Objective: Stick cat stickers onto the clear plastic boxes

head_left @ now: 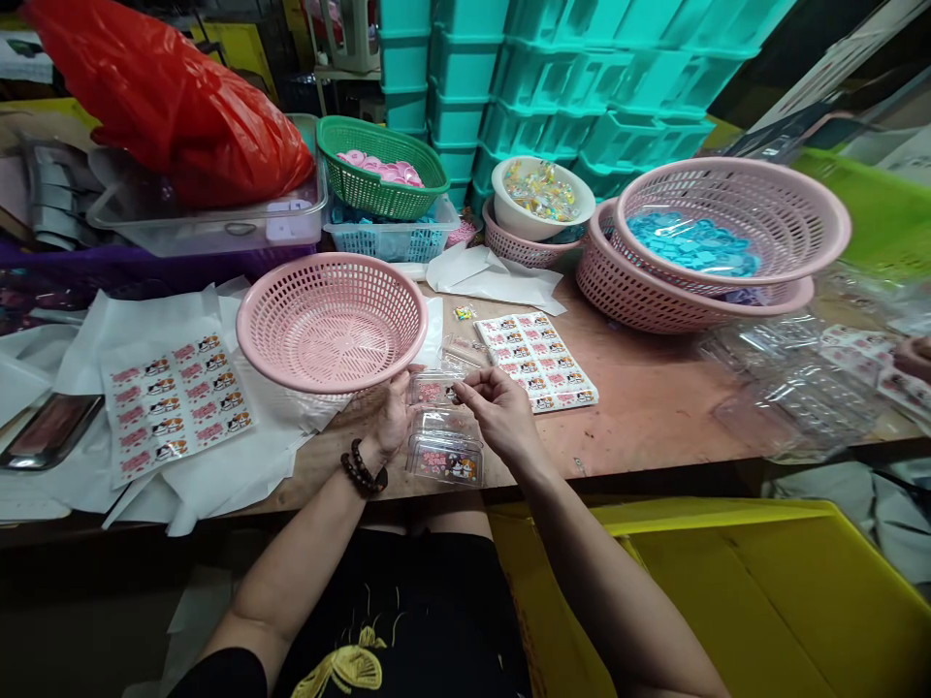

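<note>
My left hand [391,419], with a dark bead bracelet at the wrist, holds the left end of a small clear plastic box [426,374] at the table's front. My right hand [498,405] is closed in a pinch at the right end of a cat sticker [434,391] lying over that box. Its fingertips partly cover the sticker. Just below lies an open clear box [445,460] bearing a similar cat sticker. Beyond my right hand rests a stack of sticker sheets [542,359]. A pink basket [254,334] stands behind my left hand.
At left, a part-used sticker sheet [178,407] lies on white backing paper [269,465]. Pink baskets [632,291] with blue pieces and clear boxes [800,397] are at right. Behind stand a green basket [385,199], a white bowl [534,223] and teal crates [553,78].
</note>
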Action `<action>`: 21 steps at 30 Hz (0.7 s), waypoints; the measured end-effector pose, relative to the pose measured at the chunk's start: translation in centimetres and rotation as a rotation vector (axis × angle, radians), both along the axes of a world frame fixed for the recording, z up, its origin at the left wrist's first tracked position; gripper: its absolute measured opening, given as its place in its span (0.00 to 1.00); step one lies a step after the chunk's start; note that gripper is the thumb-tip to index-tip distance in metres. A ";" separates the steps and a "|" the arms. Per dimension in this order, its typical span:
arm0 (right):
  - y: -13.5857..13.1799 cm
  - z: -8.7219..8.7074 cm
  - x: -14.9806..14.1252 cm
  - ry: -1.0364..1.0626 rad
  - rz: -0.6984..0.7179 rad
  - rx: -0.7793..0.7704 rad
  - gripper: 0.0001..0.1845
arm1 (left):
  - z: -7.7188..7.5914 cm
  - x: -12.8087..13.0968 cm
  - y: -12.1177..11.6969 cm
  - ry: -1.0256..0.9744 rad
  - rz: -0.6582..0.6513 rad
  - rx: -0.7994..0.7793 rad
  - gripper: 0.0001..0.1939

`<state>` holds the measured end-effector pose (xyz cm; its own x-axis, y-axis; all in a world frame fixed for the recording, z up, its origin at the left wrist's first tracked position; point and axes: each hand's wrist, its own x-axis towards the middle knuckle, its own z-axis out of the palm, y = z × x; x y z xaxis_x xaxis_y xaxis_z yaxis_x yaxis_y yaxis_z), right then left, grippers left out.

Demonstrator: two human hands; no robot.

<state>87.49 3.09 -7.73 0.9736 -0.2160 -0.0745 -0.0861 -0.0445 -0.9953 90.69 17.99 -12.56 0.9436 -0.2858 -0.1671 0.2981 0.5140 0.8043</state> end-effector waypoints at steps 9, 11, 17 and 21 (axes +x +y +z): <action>-0.1 -0.5 0.2 0.003 -0.016 -0.024 0.25 | 0.0 0.0 0.0 -0.063 -0.033 0.005 0.18; 0.0 -0.6 0.2 -0.002 -0.017 -0.049 0.23 | 0.2 -0.1 -0.1 -0.086 -0.026 0.061 0.17; 0.2 0.4 -0.7 -0.042 -0.090 -0.455 0.16 | 0.2 -0.1 -0.2 -0.097 -0.004 0.127 0.23; -0.8 1.6 -0.7 -0.028 -0.225 -0.750 0.27 | 0.1 -0.1 -0.2 -0.099 0.017 0.142 0.23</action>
